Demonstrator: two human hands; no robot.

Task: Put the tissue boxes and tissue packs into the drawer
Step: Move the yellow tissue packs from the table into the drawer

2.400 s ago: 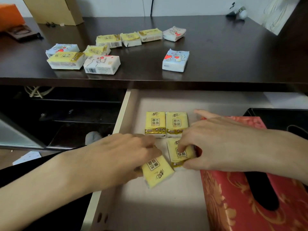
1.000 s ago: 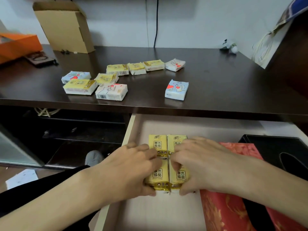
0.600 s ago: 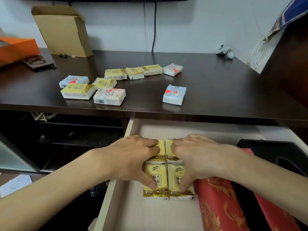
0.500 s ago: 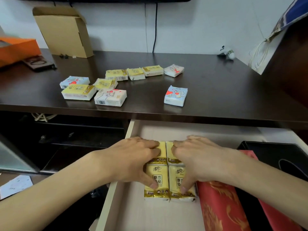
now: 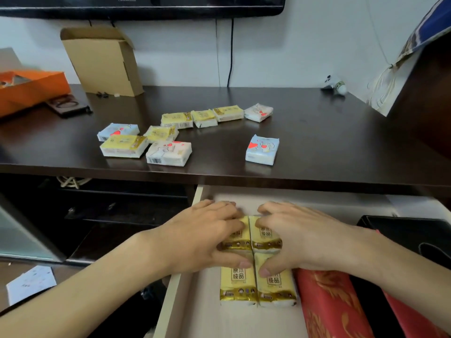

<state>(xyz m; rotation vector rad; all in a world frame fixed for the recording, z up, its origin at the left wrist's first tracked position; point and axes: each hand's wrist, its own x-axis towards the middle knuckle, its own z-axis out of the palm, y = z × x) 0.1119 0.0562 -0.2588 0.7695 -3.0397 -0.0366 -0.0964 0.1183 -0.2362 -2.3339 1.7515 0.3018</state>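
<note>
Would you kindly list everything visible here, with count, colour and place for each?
Yellow tissue packs in drawer: four, yellow, two-by-two block under the hands.
Tissue packs on desk: nine, yellow, white and pale blue.
Red tissue box: one, right of block.
Black box: one, drawer's right.
Drawer: one, pale, open.
Desk: one, dark brown.
Cardboard box: one, tan, desk rear.
Orange box: one, far left.
Left hand, right hand: flat on the block.
</note>
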